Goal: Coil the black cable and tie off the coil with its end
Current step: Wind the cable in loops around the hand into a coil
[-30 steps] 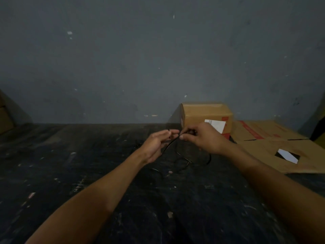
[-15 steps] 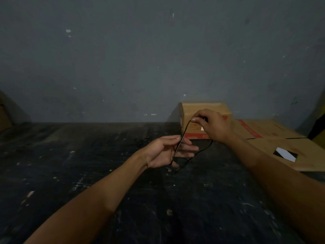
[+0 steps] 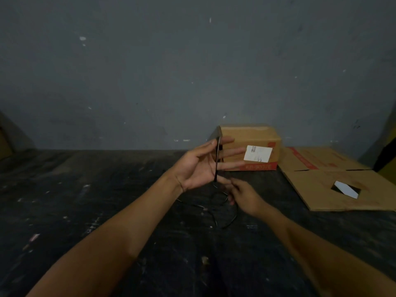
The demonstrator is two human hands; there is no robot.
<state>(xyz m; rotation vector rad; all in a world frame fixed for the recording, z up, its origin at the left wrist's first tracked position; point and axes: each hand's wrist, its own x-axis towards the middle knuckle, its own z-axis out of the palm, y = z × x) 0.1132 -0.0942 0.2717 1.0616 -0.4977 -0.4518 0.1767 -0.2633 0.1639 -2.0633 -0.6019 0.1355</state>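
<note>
Already the cable (image 3: 217, 159) stands upright across the open left hand (image 3: 201, 166) — slack trails below, pinched in the right hand's (image 3: 244, 197) fingers (image 3: 232, 189).

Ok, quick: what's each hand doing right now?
Left hand: open, black cable wound around its spread fingers.
Right hand: pinching the cable below.

Cable (image 3: 216, 161): thin, black, faintly glossy sheath. Floor (image 3: 90, 211): dark, rough, matt, flecked with pale scuffs. Wall (image 3: 171, 71): grey, matt, chipped paint. Box (image 3: 257, 136) and flattened sheet (image 3: 321, 189): brown matt cardboard. Label (image 3: 258, 154): white paper.
</note>
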